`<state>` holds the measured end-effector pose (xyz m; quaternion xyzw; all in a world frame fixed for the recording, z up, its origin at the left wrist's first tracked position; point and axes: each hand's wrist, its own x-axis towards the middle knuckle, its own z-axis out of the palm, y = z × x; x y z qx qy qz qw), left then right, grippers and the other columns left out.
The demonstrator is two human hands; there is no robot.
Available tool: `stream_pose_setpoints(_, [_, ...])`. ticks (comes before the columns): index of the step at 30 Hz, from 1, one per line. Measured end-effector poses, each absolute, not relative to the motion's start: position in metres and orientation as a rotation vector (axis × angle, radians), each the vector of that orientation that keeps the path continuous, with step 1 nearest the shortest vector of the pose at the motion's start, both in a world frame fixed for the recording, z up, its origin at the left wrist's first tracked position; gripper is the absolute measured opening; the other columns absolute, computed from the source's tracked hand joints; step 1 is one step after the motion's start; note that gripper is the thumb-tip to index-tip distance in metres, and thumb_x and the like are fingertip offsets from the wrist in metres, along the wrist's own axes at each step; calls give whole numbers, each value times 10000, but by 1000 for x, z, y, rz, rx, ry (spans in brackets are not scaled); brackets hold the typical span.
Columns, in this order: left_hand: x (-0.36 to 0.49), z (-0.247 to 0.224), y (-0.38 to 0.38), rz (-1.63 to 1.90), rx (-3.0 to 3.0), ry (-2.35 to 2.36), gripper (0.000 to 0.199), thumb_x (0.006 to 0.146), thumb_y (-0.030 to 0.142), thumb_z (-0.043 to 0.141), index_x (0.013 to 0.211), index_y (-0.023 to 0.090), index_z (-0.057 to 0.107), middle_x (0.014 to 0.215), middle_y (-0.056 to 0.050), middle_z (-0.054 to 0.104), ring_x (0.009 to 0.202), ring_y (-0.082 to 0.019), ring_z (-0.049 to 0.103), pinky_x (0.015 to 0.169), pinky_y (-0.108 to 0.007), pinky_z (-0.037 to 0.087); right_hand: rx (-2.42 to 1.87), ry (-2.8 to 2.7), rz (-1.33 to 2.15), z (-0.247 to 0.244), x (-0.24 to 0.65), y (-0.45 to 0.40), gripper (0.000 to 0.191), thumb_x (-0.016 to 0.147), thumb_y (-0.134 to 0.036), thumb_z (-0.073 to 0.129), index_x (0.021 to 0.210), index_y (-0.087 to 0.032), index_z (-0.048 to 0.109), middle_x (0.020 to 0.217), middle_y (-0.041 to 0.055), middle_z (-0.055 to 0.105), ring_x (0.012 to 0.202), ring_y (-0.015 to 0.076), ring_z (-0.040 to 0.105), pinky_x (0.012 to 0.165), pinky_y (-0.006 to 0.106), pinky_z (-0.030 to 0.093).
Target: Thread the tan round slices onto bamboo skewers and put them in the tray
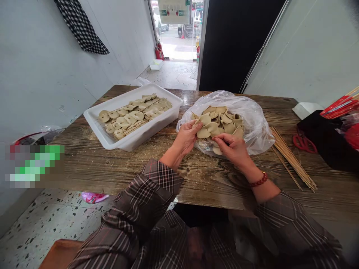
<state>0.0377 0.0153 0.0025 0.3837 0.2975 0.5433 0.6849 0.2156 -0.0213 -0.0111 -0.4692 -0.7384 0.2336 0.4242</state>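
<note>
In front of me, my left hand (186,140) is closed on a few flat, round, beige slices (206,129), thumb on top. My right hand (234,149) is in a pinch just right of these slices; whatever its fingertips grip is too thin or hidden to make out. Both hands are over the near side of a clear plastic bag (255,123), which lies open around a heap of loose beige slices (221,114). To the left, a white plastic tray (129,145) holds rows of similar slices threaded on skewers (137,116).
Bare bamboo skewers (294,160) lie on the wooden table (157,175) right of the bag. Beyond them are red-handled scissors (304,144) and a black holder (322,145) with red-wrapped sticks (340,106). Walls flank the table; a doorway stands ahead.
</note>
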Motion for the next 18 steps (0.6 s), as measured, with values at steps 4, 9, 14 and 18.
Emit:
stream_pose_setpoints(4, [43,0,12,1200,854,652,384,628,388,856,876,135,708,850,-69,743,865,-198,704,694,-254,556,-1176,-1849,581,-10,215,-21,241,907,-328,541,827,-170,705,587,-1,584,567,137,528,541,263,383])
stream_pose_setpoints(9, [50,-2,9,1178,868,621,407,624,402,858,889,130,711,852,-61,739,807,-173,696,661,-232,532,-1193,-1839,550,-7,215,-22,255,895,-322,540,716,-181,655,562,-3,564,538,127,496,524,262,360])
stream_pose_setpoints(14, [40,4,13,1234,927,663,438,681,425,823,994,149,691,924,-64,737,788,-144,685,720,-247,538,-1227,-1716,530,-3,227,-18,261,870,-367,585,727,-166,670,536,-25,542,507,102,459,512,243,345])
stream_pose_setpoints(18, [27,4,21,1381,1049,848,346,763,427,750,962,153,678,915,-72,729,746,-123,668,724,-260,526,-1256,-1466,542,-2,243,-10,280,858,-413,613,809,-154,706,526,-30,540,477,95,448,475,230,326])
